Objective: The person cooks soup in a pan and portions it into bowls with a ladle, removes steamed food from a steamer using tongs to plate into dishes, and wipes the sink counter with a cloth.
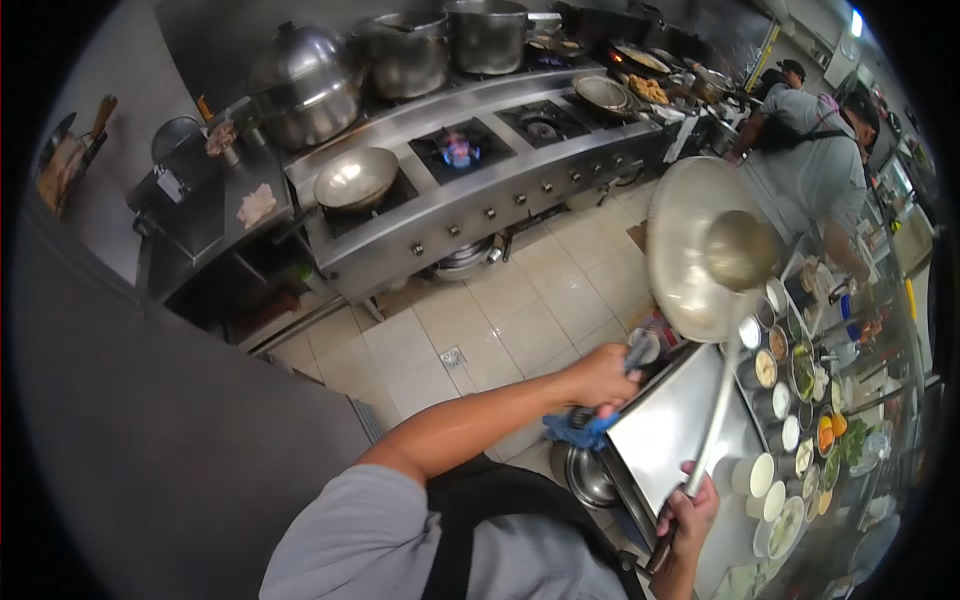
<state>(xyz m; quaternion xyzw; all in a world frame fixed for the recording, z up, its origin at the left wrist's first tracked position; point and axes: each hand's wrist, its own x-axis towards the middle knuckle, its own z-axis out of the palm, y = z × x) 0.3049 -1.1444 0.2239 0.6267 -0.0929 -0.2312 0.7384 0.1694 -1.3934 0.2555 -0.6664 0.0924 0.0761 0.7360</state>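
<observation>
The hands are apart. The left hand (605,378) is closed round the handle of a wok (683,235); the right hand (688,510) grips a ladle (742,250), its bowl in front of the wok. The wok is held up near the far end of the metal surface (675,440). Tubs (752,475) stand to the right. Across the floor (500,325), a pan (357,180) sits on the stove (440,215), left of a lit burner (460,150).

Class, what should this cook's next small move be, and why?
Probably swing the wok toward the lit front burner: the left hand holds the wok up, off the stove, and that flame burns with no pan over it.
</observation>
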